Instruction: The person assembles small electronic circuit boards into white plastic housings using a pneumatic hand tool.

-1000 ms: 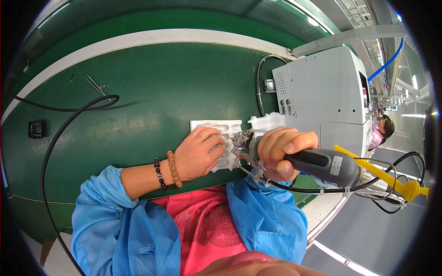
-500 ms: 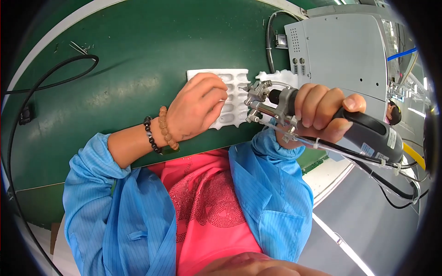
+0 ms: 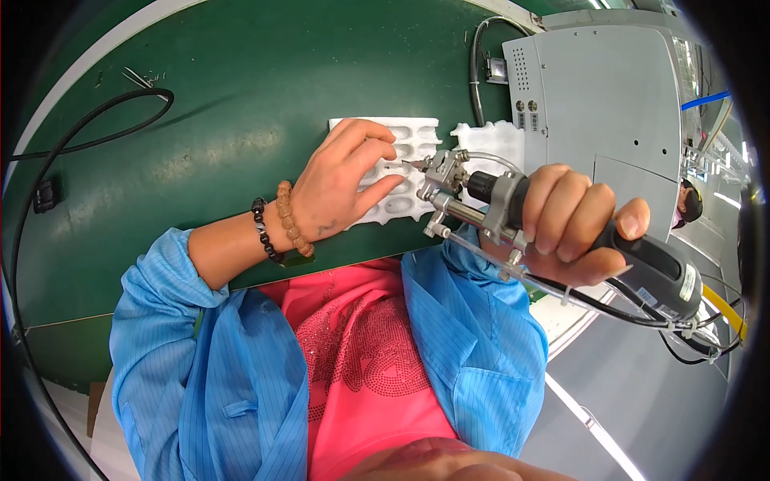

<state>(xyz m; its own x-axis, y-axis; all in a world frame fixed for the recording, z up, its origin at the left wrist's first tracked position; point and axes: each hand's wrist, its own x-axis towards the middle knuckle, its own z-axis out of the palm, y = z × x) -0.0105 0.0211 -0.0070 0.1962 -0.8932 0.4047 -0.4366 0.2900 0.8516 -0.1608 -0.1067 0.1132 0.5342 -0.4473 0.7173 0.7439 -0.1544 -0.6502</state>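
Note:
My right hand (image 3: 573, 220) is wrapped round the dark body of an electric screwdriver (image 3: 654, 260), which has a metal head, clamps and a thin clear tube at its front. The narrow tip of its head points left, over a white moulded tray (image 3: 397, 210) with rows of rounded hollows. My left hand (image 3: 341, 172) rests on the tray's left part, thumb apart from the fingers, close to the screwdriver's tip. Whatever lies in the hollow between thumb and fingers is too small to make out.
A second white moulded piece (image 3: 489, 136) lies right of the tray, beside a large grey machine cabinet (image 3: 601, 88). A black cable (image 3: 80, 136) loops over the green table (image 3: 241, 72) at left. Cables trail from the screwdriver's rear. Another person (image 3: 687, 200) is at far right.
My left thumb and fingers have spread further apart. The screwdriver has shifted slightly, its tip now lower in the picture, beside the left hand's fingers.

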